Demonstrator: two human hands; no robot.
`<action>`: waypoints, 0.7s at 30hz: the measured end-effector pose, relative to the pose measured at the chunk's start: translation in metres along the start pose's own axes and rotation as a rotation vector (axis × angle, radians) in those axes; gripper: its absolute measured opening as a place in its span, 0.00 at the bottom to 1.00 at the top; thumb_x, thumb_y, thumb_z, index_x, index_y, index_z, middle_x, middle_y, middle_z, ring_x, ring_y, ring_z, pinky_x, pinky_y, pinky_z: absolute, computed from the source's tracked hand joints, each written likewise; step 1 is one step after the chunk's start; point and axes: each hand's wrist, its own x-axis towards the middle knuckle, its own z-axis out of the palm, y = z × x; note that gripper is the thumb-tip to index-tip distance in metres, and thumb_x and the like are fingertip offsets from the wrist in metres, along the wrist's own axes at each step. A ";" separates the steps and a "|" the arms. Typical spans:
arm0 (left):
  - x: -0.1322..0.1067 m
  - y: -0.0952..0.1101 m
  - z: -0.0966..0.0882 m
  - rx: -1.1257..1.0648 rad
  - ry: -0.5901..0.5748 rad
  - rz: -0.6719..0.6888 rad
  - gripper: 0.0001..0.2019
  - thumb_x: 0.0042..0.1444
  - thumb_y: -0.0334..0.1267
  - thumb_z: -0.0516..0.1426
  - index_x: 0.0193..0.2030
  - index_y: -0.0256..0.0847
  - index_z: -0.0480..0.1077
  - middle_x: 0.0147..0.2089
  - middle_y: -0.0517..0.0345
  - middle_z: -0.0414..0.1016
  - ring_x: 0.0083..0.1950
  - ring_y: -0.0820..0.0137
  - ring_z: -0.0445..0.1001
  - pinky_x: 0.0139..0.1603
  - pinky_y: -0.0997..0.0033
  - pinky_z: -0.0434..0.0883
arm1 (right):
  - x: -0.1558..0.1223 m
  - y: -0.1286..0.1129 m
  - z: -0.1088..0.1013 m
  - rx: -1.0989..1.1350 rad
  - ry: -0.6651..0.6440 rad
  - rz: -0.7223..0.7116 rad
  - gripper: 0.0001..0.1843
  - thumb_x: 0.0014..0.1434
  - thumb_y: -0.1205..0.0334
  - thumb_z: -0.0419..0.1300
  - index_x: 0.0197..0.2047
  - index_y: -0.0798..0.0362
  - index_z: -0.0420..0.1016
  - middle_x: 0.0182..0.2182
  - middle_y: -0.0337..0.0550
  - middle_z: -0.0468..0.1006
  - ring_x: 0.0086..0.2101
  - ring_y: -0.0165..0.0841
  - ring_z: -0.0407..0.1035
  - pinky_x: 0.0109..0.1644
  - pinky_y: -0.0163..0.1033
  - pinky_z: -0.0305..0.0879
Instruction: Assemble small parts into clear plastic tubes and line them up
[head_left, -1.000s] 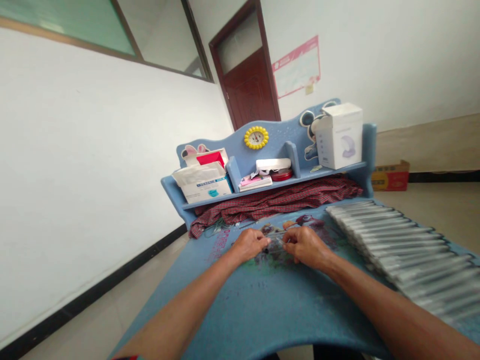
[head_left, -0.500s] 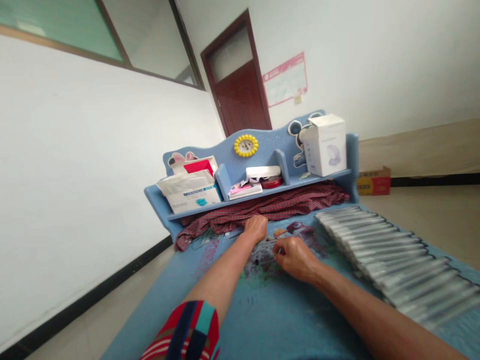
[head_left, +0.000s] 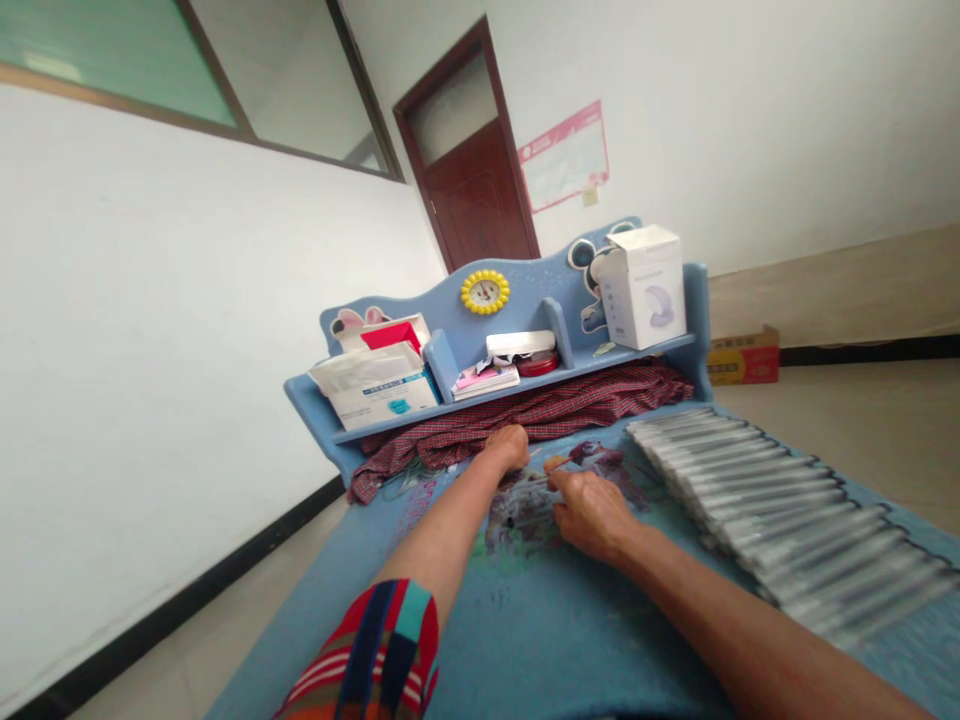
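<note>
Blue-topped and printed with faded cartoon figures, the child's plastic desk (head_left: pixel 540 640) fills the near view, with your red, blue and white striped sleeve (head_left: pixel 382 650) at its front edge.

Past that, your right hand (head_left: pixel 592 510) lies knuckles-up on the print. Its thumb and fingers are pinched on a slender pen-like stick (head_left: pixel 536 484), which lies nearly flat and points left over the picture. The stick is too thin to show more. Rest that wrist on the desk so the stick does not wander, and grip close to its end.

Your left hand (head_left: pixel 508 445) is a little farther out, apart from the right one. It is curled at the hem of the rumpled red checked cloth (head_left: pixel 585 405). Whether it holds anything I cannot tell, because the fingers are tucked under. If you are feeling for something small there, lift the hem instead of raking blind.

To your right runs a long overlapping row of clear-wrapped grey sticks (head_left: pixel 772 500). It sits near your right forearm, so a swing of the elbow would likely scatter it.

Beyond the cloth, the desk's blue shelf (head_left: pixel 679 340) holds a white carton (head_left: pixel 645 285) and a yellow flower-shaped clock (head_left: pixel 484 291). A dark red door (head_left: pixel 480 190) is in the far wall.
</note>
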 end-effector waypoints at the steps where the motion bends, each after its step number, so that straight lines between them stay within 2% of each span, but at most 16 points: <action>1: -0.004 -0.002 0.000 -0.021 0.005 0.008 0.12 0.56 0.40 0.53 0.45 0.38 0.67 0.46 0.53 0.69 0.44 0.68 0.70 0.44 0.62 0.69 | -0.001 0.000 0.000 -0.024 -0.010 -0.008 0.15 0.50 0.67 0.50 0.40 0.53 0.73 0.33 0.52 0.78 0.36 0.41 0.72 0.35 0.38 0.61; 4: -0.018 -0.011 -0.001 -0.104 0.033 0.037 0.08 0.55 0.38 0.55 0.37 0.36 0.69 0.39 0.56 0.72 0.40 0.70 0.71 0.41 0.65 0.68 | -0.003 -0.002 -0.001 -0.079 -0.046 -0.013 0.12 0.51 0.66 0.50 0.34 0.54 0.75 0.31 0.52 0.78 0.35 0.42 0.73 0.35 0.38 0.62; 6: -0.030 -0.021 -0.003 -0.178 0.067 0.060 0.03 0.50 0.33 0.57 0.29 0.37 0.70 0.31 0.58 0.73 0.36 0.70 0.71 0.38 0.70 0.67 | -0.005 -0.004 -0.002 -0.094 -0.068 -0.013 0.12 0.51 0.66 0.50 0.33 0.54 0.75 0.31 0.52 0.78 0.35 0.42 0.73 0.34 0.38 0.62; 8: -0.044 -0.033 -0.005 -0.269 0.119 0.080 0.02 0.44 0.28 0.57 0.23 0.37 0.70 0.26 0.60 0.72 0.33 0.70 0.71 0.34 0.73 0.64 | -0.006 -0.005 -0.003 -0.092 -0.093 -0.025 0.13 0.51 0.66 0.50 0.33 0.53 0.75 0.31 0.51 0.78 0.35 0.41 0.73 0.34 0.38 0.62; 12: -0.073 -0.060 -0.005 -0.504 0.224 0.084 0.03 0.40 0.30 0.56 0.25 0.37 0.70 0.24 0.62 0.73 0.31 0.71 0.71 0.30 0.76 0.63 | -0.008 -0.007 -0.003 -0.083 -0.135 -0.047 0.14 0.53 0.61 0.49 0.32 0.52 0.75 0.31 0.50 0.78 0.35 0.39 0.72 0.34 0.37 0.61; 16: -0.101 -0.081 0.003 -0.792 0.271 0.035 0.05 0.43 0.34 0.54 0.29 0.36 0.68 0.25 0.59 0.75 0.27 0.72 0.72 0.27 0.75 0.65 | -0.010 -0.007 -0.001 -0.082 -0.102 -0.076 0.14 0.54 0.59 0.49 0.31 0.52 0.75 0.30 0.47 0.78 0.35 0.37 0.72 0.33 0.35 0.58; 21: -0.123 -0.095 0.016 -1.107 0.325 0.016 0.05 0.45 0.32 0.54 0.31 0.35 0.66 0.27 0.56 0.74 0.29 0.72 0.74 0.32 0.72 0.71 | -0.014 -0.010 0.005 -0.049 -0.030 -0.087 0.12 0.56 0.60 0.50 0.33 0.49 0.75 0.30 0.43 0.78 0.33 0.34 0.71 0.31 0.34 0.54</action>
